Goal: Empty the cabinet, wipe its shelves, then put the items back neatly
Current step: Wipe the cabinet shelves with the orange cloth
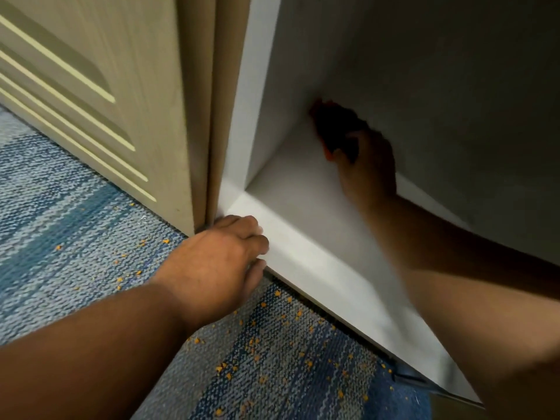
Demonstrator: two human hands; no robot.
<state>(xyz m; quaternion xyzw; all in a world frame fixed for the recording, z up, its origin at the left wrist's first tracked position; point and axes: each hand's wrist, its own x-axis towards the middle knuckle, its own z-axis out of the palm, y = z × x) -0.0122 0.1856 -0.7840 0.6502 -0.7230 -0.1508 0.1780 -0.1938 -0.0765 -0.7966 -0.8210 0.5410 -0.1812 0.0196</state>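
Note:
The white cabinet's bottom shelf (291,189) lies bare in front of me, its inside in shadow. My right hand (366,168) reaches deep inside and grips a dark cloth with an orange edge (333,125), pressed into the back left corner of the shelf. My left hand (221,259) rests on the front left corner of the shelf's front edge (318,268), fingers curled over the lip. No stored items show inside the cabinet.
The beige cabinet door (100,95) stands open to the left, close beside my left hand. Blue patterned carpet (69,225) covers the floor, scattered with several small orange crumbs (254,344) below the cabinet front.

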